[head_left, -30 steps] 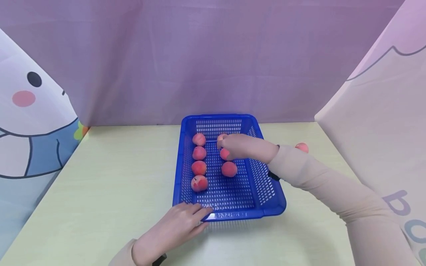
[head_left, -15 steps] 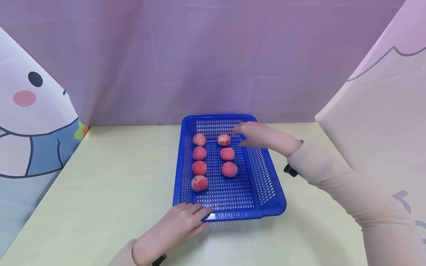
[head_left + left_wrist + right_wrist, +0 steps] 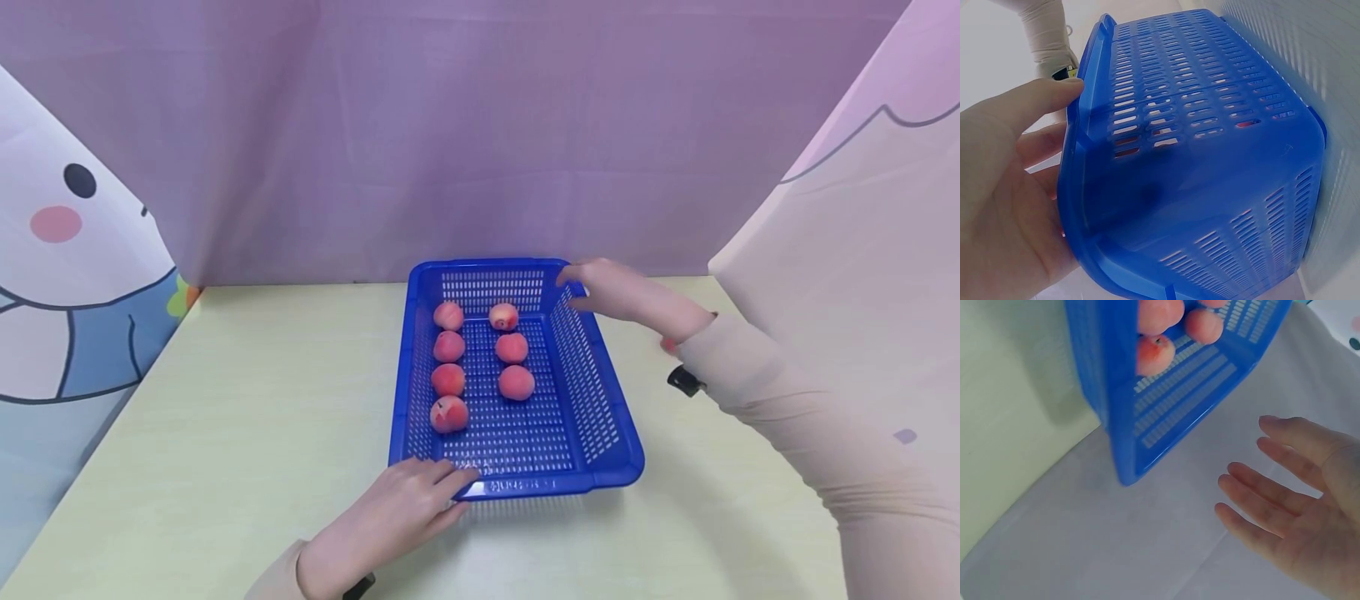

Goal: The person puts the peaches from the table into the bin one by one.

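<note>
Behind the right sleeve (image 3: 750, 392), 1 peach (image 3: 667, 344) barely shows.

Left grip (image 3: 401, 508): fingers flat against the near rim of the blue basket (image 3: 592, 479), palm on the tabletop (image 3: 225, 400). Right grip (image 3: 615, 292): empty, fingers loosely extended, above the basket's far right corner. Seven peaches (image 3: 448, 414) lie in two rows on the basket floor, between the two grips. A further peach (image 3: 666, 344) shows just behind the right wrist, mostly hidden by the sleeve (image 3: 787, 417).
</note>
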Action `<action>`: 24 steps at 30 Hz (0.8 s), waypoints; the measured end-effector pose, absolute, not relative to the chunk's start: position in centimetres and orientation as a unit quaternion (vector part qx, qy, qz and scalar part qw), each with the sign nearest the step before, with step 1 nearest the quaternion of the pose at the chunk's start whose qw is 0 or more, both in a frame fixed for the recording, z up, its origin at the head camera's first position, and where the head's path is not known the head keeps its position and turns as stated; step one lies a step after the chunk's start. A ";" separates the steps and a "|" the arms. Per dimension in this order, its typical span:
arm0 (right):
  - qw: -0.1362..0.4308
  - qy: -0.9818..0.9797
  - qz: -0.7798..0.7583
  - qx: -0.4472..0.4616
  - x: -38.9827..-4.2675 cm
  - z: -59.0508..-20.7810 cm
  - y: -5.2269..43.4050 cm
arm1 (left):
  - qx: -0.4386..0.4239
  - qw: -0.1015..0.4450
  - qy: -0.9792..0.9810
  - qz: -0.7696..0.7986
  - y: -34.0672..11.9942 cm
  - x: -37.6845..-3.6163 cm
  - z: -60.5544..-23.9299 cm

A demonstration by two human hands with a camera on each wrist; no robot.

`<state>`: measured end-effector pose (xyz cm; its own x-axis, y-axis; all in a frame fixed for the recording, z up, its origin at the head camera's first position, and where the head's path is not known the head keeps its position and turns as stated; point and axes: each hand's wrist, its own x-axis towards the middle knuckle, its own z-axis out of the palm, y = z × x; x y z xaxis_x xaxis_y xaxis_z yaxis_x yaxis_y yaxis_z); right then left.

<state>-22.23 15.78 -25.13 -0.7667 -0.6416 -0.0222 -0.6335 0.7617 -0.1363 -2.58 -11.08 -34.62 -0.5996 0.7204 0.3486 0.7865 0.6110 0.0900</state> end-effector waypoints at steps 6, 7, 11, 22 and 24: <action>0.013 0.936 -0.083 -0.342 -23.0 -25.6 17.6 | -0.429 0.162 -0.881 -0.116 -11.1 -2.6 -34.8; 0.012 0.936 -0.087 -0.341 -23.1 -25.7 17.8 | -0.430 0.165 -0.880 -0.116 -11.1 -2.6 -34.8; 0.016 0.940 -0.095 -0.328 -23.6 -26.0 18.8 | -0.430 0.159 -0.881 -0.118 -11.1 -2.6 -34.8; 0.016 0.946 -0.090 -0.311 -24.3 -26.8 20.8 | -0.424 0.139 -0.887 -0.118 -11.1 -2.6 -34.6; 0.016 0.946 -0.092 -0.309 -24.4 -26.9 21.1 | -0.426 0.148 -0.885 -0.117 -11.1 -2.6 -34.7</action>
